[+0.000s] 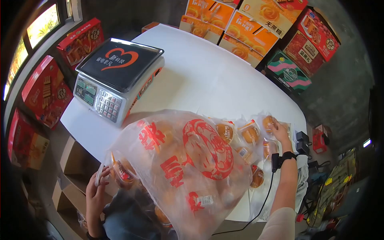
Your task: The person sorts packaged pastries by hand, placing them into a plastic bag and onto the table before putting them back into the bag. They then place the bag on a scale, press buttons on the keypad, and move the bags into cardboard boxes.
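A large translucent plastic bag (176, 168) with red printing lies across the near part of the table, bulging with wrapped buns. My left hand (96, 187) is closed on the bag's handle at its left side, where a wrapped bun (123, 173) shows at the mouth. On the right, my right hand (280, 132) has its fingers closed around a small wrapped bun (268, 121) at the table's far right. Beside it lie several more clear-wrapped buns, among them one with a red and white label (250, 134). The bag hides part of the group.
A digital scale (120, 76) with a black top stands at the table's left. Orange gift boxes (248, 34) are stacked behind the white table (200, 76). Red boxes (47, 92) line the window side. Cardboard boxes (74, 160) sit below left. A black cable (262, 204) runs from my right wrist.
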`<act>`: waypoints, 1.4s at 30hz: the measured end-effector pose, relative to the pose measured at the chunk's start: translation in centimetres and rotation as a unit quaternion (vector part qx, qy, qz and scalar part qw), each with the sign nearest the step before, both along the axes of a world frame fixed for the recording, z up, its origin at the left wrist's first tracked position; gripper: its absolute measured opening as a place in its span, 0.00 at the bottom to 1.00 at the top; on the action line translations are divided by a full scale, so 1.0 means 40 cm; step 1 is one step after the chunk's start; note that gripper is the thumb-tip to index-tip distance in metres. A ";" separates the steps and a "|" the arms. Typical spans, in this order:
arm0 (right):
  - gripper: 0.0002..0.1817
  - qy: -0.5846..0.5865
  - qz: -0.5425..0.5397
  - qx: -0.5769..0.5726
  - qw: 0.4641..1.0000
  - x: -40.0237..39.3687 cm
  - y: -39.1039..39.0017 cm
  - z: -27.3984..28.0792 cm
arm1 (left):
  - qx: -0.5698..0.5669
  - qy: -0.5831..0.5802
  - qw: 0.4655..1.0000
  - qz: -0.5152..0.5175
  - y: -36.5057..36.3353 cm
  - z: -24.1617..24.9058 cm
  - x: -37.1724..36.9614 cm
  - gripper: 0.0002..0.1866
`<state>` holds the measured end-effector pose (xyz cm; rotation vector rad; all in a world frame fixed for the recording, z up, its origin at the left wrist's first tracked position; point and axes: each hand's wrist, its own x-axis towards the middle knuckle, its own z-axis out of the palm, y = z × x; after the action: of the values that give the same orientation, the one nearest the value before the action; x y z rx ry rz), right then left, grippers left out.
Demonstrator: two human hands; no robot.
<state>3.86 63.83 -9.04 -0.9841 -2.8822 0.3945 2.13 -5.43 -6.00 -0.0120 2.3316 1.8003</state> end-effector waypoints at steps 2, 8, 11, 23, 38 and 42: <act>0.35 -0.003 0.030 0.081 0.996 0.025 0.028 -0.053 | 0.013 0.021 1.000 -0.008 -0.006 -0.015 0.007 0.18; 0.34 0.019 0.097 0.114 0.989 0.100 -0.036 -0.060 | 0.069 0.068 0.995 0.030 -0.023 -0.020 0.023 0.18; 0.34 0.006 0.093 0.125 0.988 0.146 -0.062 -0.054 | 0.098 0.085 0.989 0.072 -0.025 0.002 0.031 0.18; 0.33 -0.074 0.108 0.255 0.958 0.258 -0.285 0.040 | 0.236 0.065 0.960 0.138 -0.153 -0.040 0.153 0.16; 0.30 -0.312 0.354 -0.506 0.722 0.445 -0.828 -0.111 | 0.221 0.069 0.969 0.082 -0.172 -0.039 0.231 0.16; 0.25 -0.041 0.279 -0.585 0.760 0.434 -0.929 -0.043 | 0.185 0.109 0.975 0.056 -0.144 0.004 0.282 0.13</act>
<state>21.23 26.67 -10.75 -0.0280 -2.7120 2.3925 13.42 -11.20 -5.83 0.1152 2.1248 2.3751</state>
